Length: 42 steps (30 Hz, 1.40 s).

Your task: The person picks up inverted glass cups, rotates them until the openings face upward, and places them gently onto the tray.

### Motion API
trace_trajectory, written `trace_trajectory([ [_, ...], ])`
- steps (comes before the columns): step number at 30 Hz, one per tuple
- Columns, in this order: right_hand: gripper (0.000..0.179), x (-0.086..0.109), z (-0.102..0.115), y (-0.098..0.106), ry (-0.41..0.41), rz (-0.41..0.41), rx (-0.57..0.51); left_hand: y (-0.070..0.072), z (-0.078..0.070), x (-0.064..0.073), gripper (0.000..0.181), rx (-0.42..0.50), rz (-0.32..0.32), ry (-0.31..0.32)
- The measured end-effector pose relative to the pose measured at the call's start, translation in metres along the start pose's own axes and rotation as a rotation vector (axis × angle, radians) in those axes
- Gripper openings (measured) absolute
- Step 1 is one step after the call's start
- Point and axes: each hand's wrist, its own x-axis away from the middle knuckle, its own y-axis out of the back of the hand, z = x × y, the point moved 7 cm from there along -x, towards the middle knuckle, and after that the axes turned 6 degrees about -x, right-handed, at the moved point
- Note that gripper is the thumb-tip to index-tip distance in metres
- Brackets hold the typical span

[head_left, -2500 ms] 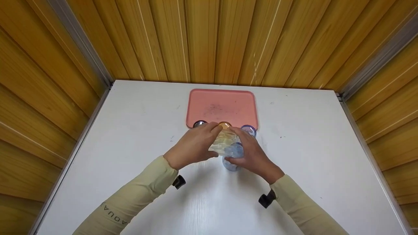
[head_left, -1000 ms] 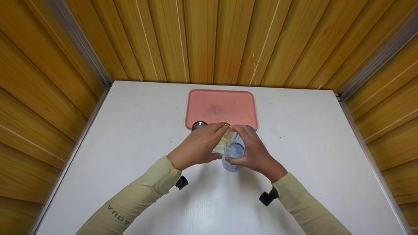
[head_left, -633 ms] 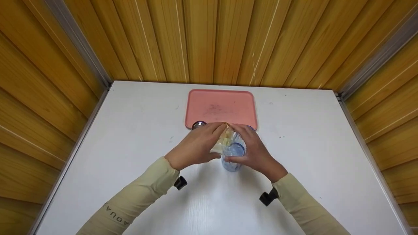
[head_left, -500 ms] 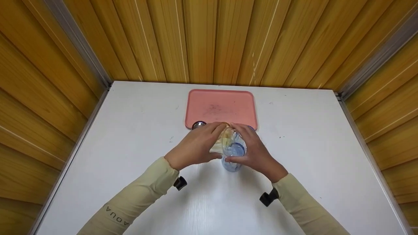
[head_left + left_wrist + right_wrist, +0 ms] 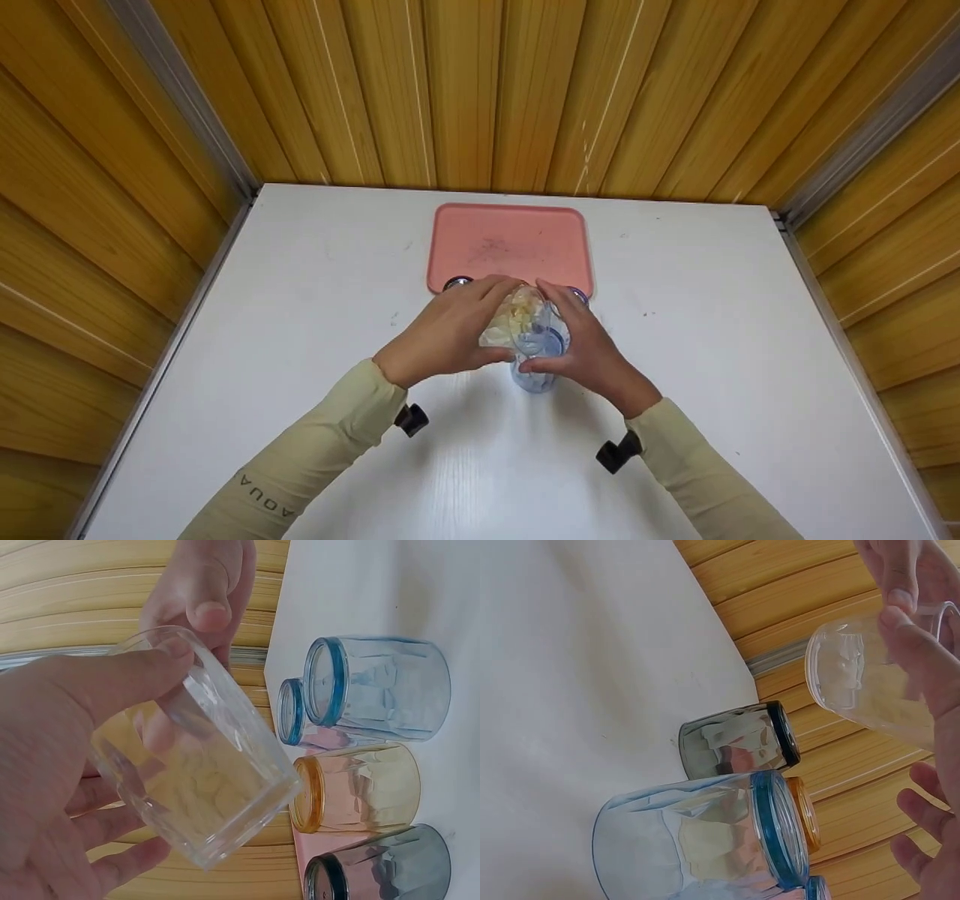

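Observation:
A clear, faceted cup (image 5: pixel 529 315) is held above the table between both hands, tilted in the left wrist view. My left hand (image 5: pixel 446 326) grips it from the left, the thumb lying along the cup near its rim. My right hand (image 5: pixel 592 352) grips the other side, its thumb across the clear cup (image 5: pixel 847 675) in the right wrist view. The two thumb tips are close together. Just below the hands stands a blue cup (image 5: pixel 534 381), upright. Beyond it are an amber cup (image 5: pixel 375 787), a grey cup (image 5: pixel 405 866) and a second blue cup (image 5: pixel 291 709).
A pink tray (image 5: pixel 510 240) lies toward the back of the white table (image 5: pixel 337 247), just beyond the row of cups. Wood-grain panels (image 5: pixel 457 90) stand behind the table and at both sides. The hands partly cover the cups in the head view.
The clear cup has turned between the hands. Both hands have shifted only slightly and stay around it. The tray and the standing cups keep their places.

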Motion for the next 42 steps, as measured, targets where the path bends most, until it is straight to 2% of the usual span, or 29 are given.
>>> trace_trajectory([
  [3, 0.108, -0.001, 0.000, 0.001, 0.015, -0.006, -0.018, 0.001, 0.000, 0.001, 0.089, 0.015, -0.011, -0.014],
  [10, 0.090, -0.002, 0.005, 0.003, 0.105, -0.038, -0.064, 0.003, 0.001, 0.002, 0.087, 0.052, -0.033, -0.036],
  [18, 0.092, 0.001, 0.008, 0.007, 0.129, -0.082, -0.068, 0.004, 0.002, 0.003, 0.089, 0.092, -0.048, -0.054],
  [23, 0.092, 0.001, 0.010, 0.007, 0.147, -0.095, -0.073, 0.005, 0.001, 0.003, 0.095, 0.094, -0.034, -0.047],
  [31, 0.089, 0.002, 0.010, 0.006, 0.145, -0.082, -0.066, 0.011, -0.006, -0.002, 0.100, 0.038, 0.046, -0.053],
  [42, 0.088, 0.002, 0.016, 0.009, 0.201, -0.104, -0.035, 0.018, -0.015, -0.008, 0.105, -0.091, 0.082, -0.109],
])
